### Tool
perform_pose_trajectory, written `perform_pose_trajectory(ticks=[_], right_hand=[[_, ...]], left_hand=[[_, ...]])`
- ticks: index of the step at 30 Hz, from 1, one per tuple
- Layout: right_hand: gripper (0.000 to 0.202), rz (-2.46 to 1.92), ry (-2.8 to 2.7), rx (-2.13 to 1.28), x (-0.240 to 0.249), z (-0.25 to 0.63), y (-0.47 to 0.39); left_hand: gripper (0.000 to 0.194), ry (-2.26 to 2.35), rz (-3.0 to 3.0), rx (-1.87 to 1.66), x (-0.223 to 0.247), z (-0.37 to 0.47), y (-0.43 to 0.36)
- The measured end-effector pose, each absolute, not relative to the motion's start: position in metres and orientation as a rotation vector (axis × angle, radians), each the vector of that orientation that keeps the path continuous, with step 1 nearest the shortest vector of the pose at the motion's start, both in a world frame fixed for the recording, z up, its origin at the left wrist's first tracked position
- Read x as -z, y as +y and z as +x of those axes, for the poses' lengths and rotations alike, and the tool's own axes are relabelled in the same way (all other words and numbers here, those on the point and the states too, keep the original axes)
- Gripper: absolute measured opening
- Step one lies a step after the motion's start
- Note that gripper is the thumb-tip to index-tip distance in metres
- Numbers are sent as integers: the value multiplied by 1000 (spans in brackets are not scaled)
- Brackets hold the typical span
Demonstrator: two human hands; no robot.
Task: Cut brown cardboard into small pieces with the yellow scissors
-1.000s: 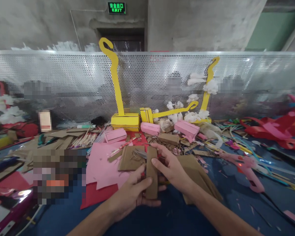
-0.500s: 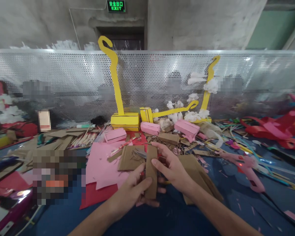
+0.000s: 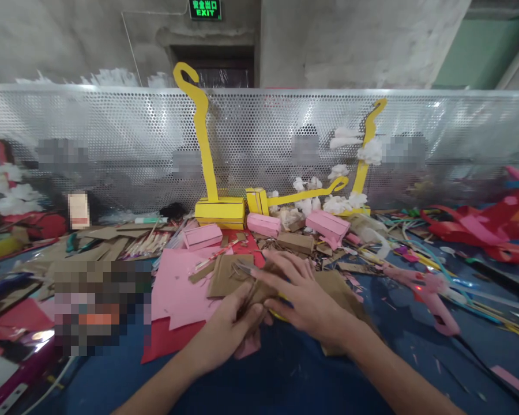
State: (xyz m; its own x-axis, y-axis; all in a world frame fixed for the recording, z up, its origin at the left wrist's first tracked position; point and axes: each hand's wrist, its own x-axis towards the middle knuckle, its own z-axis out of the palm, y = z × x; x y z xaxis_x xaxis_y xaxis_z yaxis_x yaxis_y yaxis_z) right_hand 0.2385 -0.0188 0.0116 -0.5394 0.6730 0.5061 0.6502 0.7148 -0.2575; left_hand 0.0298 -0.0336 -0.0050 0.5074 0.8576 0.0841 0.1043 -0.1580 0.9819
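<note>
Since the earlier frames the brown cardboard strip (image 3: 259, 292), which had stood upright and plain between the two hands, had tipped down and away, so that it was now mostly covered and blurred by motion. The room was a bare concrete space with a green exit sign (image 3: 204, 10) over a dark doorway, and a long perforated metal screen (image 3: 112, 138) ran across the far edge of the table (image 3: 294, 380), whose blue top was littered with craft scraps. Against the screen stood yellow cardboard hooks on box bases (image 3: 218, 208), with pink paper boxes (image 3: 202, 236) in front and a pink glue gun (image 3: 432, 291) off to the right. Pink and red sheets (image 3: 177, 288) lay left of centre. The strip lay just ahead of both hands, its long axis apparently slanting away from the person. The left hand (image 3: 230, 336) pinched its near end from below; the right hand (image 3: 305, 297), fingers spread, pressed over it from above and was the nearer to its far end.
</note>
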Motion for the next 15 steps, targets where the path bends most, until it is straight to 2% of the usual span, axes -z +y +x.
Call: perform_pose_trajectory(ticks=[2, 7, 12, 15], right_hand=[[53, -982, -2531, 133, -17, 244, -19], [43, -917, -2687, 334, -24, 250, -15], [44, -953, -2663, 507, -32, 257, -13], [45, -1074, -2554, 476, -40, 273, -12]], left_hand=[[37, 861, 1652, -830, 4, 30, -33], [43, 942, 1641, -851, 4, 32, -30], [47, 928, 1658, -694, -8, 15, -21], [48, 1018, 1701, -768, -18, -5, -12]])
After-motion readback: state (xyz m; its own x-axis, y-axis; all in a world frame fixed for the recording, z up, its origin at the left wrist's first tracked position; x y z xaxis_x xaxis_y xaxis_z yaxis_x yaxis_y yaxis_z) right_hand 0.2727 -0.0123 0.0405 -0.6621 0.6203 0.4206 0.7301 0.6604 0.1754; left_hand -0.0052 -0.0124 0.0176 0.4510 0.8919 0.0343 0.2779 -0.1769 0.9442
